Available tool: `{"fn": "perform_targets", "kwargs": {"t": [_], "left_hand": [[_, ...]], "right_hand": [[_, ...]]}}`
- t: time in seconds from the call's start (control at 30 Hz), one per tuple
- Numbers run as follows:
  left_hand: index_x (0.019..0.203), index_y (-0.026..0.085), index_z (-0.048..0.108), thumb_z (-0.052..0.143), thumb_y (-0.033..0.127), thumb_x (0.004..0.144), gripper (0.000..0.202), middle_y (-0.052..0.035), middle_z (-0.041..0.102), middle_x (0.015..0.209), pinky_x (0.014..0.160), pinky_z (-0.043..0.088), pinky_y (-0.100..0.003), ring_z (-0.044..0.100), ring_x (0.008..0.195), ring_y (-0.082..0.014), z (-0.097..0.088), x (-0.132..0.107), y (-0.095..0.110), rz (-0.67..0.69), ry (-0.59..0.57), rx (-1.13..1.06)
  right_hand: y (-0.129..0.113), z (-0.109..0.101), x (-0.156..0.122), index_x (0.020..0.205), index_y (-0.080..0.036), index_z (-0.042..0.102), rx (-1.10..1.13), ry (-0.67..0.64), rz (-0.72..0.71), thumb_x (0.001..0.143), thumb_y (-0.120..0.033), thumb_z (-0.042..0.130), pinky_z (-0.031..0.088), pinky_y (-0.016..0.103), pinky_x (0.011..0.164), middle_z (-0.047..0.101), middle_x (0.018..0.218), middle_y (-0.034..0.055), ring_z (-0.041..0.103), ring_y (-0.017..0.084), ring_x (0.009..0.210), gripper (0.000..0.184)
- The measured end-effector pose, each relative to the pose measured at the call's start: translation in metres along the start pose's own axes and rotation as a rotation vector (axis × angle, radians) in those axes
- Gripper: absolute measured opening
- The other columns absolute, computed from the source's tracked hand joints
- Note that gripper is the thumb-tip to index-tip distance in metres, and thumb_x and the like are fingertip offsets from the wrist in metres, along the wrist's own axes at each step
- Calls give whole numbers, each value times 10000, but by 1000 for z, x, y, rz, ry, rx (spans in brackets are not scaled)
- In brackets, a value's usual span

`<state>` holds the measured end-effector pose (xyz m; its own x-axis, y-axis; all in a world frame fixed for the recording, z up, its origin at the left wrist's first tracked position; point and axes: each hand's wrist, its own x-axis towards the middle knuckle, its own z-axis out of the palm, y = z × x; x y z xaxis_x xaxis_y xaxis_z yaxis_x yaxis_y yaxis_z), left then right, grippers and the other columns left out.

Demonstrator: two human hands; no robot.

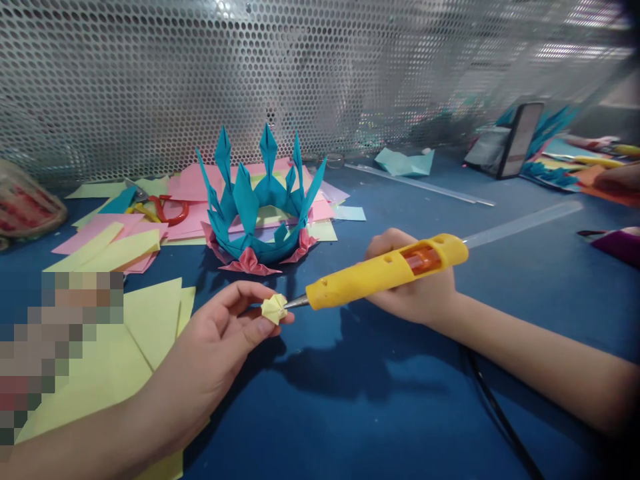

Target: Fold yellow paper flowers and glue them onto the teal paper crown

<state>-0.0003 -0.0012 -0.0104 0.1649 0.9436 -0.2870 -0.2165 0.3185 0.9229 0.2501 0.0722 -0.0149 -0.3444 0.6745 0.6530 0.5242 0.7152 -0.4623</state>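
Note:
Between thumb and fingers, my left hand [225, 333] pinches a small folded yellow paper piece [273, 309]. My right hand [415, 293] is wrapped round a yellow hot glue gun [370, 275] with a clear glue stick [525, 223] sticking out of its back end. The metal nozzle [297, 302] points left and meets the right side of the paper piece. Behind my hands stands a blue folded-paper crown [250, 213] with tall points. Pink folded-paper flowers [249, 261] sit around its base.
Yellow paper sheets [150, 313] lie under my left forearm. Red-handled scissors [173, 210] rest on pink paper at the left. Spare glue sticks [420, 183] lie at the back, near a phone [520, 141]. A black cord [495, 407] crosses the blue table. Another person's hand [620, 180] shows far right.

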Motion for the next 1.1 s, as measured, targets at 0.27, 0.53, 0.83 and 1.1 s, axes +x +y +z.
{"fn": "perform_targets", "kwargs": {"t": [0.27,0.53,0.83,1.1], "left_hand": [[901,285,701,810,338,823,143,52,733,881,806,497,-143,640,847,-91,1,3,0,15,-17,13],[907,292,696,821,363,810,174,58,731,888,815,497,-145,644,857,-88,-1,3,-2,7,-24,10],[898,280,698,835,376,791,199,48,724,886,790,491,-149,631,837,-92,1,4,-1,8,-14,19],[889,289,707,846,414,766,224,51,705,894,781,491,-145,608,828,-93,-1,5,-1,12,-2,57]], "right_hand": [[1,0,0,727,-273,458,15,-12,-6,740,-281,661,442,253,401,595,544,-41,580,147,430,203],[7,1,-3,766,-270,458,38,-28,-45,766,-268,649,451,248,408,604,579,-32,585,145,447,191],[7,0,-3,785,-268,470,56,-34,-68,768,-230,667,464,233,420,619,618,-31,601,140,474,201],[4,2,-2,764,-259,458,100,-36,-90,772,-219,679,431,222,402,585,609,-47,529,104,419,225]]}}
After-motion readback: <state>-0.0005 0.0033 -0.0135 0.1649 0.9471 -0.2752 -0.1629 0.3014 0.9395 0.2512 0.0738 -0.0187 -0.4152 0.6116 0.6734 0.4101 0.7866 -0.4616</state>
